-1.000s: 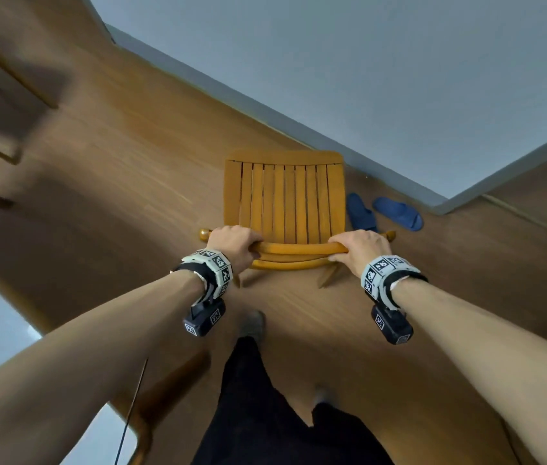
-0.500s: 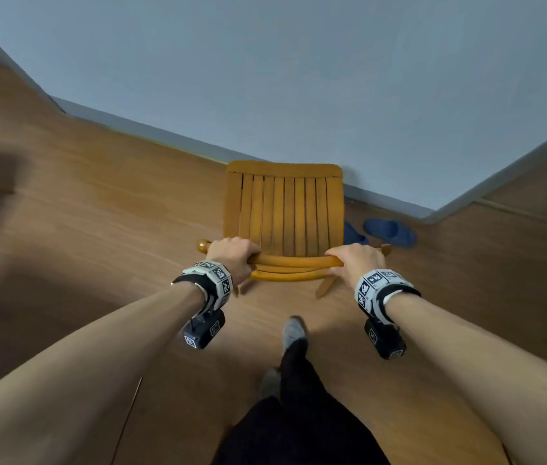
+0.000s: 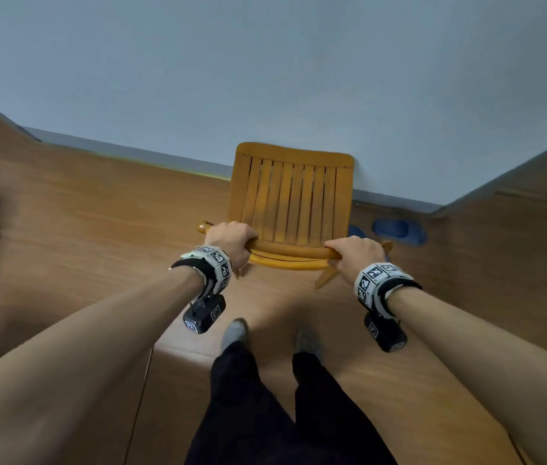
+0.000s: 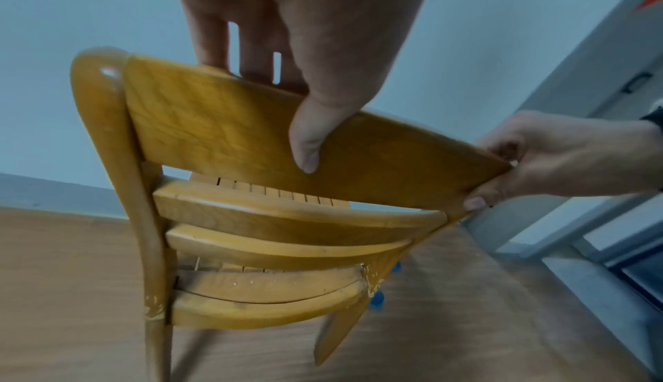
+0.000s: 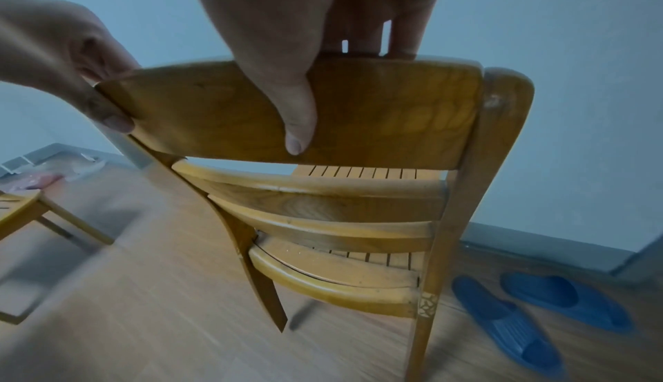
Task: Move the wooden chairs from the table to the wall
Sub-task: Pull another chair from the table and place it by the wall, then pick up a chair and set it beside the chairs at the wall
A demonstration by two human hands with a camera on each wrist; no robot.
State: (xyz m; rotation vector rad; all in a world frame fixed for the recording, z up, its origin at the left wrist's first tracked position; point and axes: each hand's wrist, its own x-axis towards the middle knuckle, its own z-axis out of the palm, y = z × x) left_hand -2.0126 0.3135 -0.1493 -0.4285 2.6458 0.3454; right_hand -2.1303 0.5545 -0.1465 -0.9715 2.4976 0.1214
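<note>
Both hands, left hand (image 3: 230, 243) and right hand (image 3: 355, 251), clamp the chair (image 3: 290, 199) top rail, seat front near the wall (image 3: 265, 78) at twelve o'clock (slippers (image 3: 396, 229) at two o'clock); overshooting likely knocks the wall.

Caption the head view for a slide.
Both hands, left hand and right hand, grip the wooden chair facing the wall.

Wood-plank floor (image 3: 104, 236), bounded at the far edge by a grey skirting under a pale wall (image 3: 265, 62). Standing on it close to that far edge, a slatted wooden chair (image 3: 290, 199). Just beside the chair, toward the floor's far right corner, a pair of blue slippers (image 5: 531, 314). Off to the left, part of a second wooden chair (image 5: 21, 212).
</note>
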